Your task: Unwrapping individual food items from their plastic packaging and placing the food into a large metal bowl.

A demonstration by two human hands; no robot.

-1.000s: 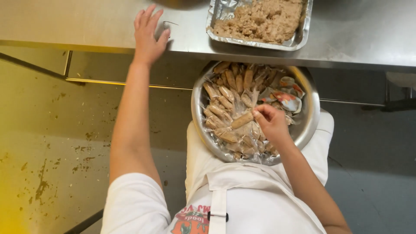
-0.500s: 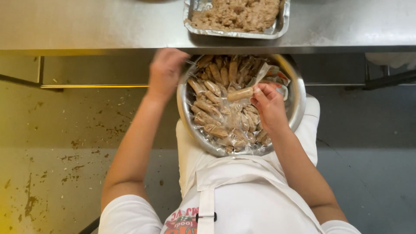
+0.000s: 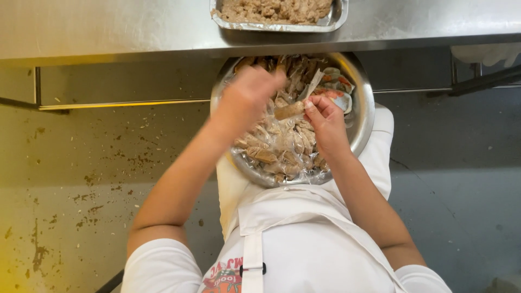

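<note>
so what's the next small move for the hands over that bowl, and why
Probably bring the left hand onto the free end of the wrapped roll. The right hand pinches one end above the metal bowl; the left is blurred just beside it, seemingly not gripping.

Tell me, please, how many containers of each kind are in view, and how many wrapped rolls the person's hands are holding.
Round metal bowl on the lap, full of wrapped rolls: 1
Foil tray of ground filling on the steel counter: 1
Wrapped roll held up by the right hand, with the blurred left hand beside it: 1
Total: 3
</note>
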